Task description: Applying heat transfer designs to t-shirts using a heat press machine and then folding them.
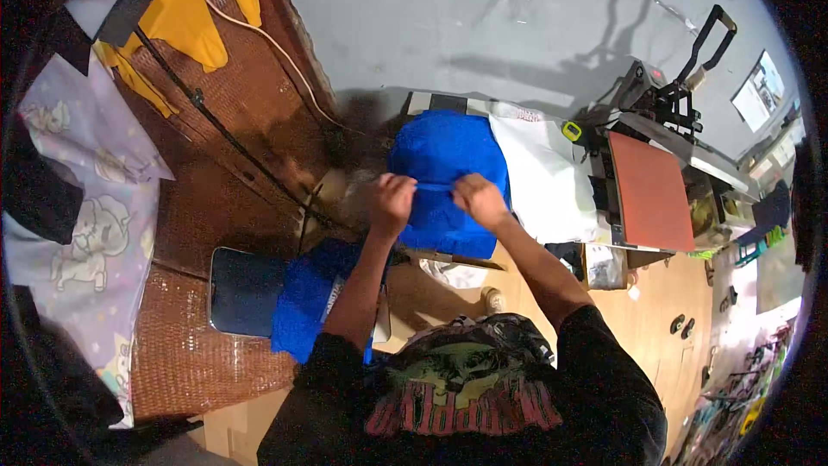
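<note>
A bright blue piece of fabric [450,142], perhaps a garment, lies spread on the work surface in front of me. Both fists are over its middle, a short way apart. My left hand [394,204] is closed in a pinch on the fabric, near its left side. On the right side my right hand [480,199] pinches it as well. Between them a lighter blue fold or strip of the cloth is pulled straight. What lies under the fingers is hidden. A white sheet [545,181] borders the fabric on the right.
A heat press with an orange-red pad [651,194] and a long black handle [709,43] stands at right. Near it is a yellow tape measure [571,130]. More blue fabric [302,306] lies at lower left, beside a dark rounded panel [247,291]. Yellow garments [194,13] hang upper left.
</note>
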A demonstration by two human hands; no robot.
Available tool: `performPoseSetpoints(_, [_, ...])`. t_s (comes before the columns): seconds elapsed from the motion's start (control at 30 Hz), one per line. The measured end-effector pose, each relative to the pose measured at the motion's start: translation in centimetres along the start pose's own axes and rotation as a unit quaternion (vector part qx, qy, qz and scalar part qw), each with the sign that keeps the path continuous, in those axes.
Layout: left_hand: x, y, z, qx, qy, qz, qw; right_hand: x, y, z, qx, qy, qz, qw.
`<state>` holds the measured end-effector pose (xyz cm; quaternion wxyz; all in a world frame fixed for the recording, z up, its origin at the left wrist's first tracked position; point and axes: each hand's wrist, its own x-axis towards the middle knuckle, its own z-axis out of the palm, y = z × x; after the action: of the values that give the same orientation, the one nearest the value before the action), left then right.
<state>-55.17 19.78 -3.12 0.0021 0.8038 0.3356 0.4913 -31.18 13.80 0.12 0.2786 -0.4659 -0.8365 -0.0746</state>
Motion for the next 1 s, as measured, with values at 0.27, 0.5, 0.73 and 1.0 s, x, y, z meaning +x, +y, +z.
performPoseSetpoints(0.27, [-0.9, 0.2, -3.5, -0.663, 0.255, -0.493, 0.503, 4.1, -5.0, 4.9, 0.174, -0.249, 0.051, 0.951])
performPoseSetpoints(0.5, [1.9, 1.6, -1.0, -0.316, 0.236, -0.560, 0.729, 3.5, 4.9, 2.6, 0.199, 0.008, 0.045, 0.979])
performPoseSetpoints(0.73, [8.3, 11.8, -3.3, -0.180, 0.192, -0.371, 0.891, 6.8, 9.8, -1.6, 0.386, 0.036, 0.145, 0.910])
performPoseSetpoints(1.0, [13.7, 22.3, -7.7, 0.079, 0.179, -0.207, 0.959, 10.8, 8.9, -9.0, 0.456, 0.023, 0.053, 0.888])
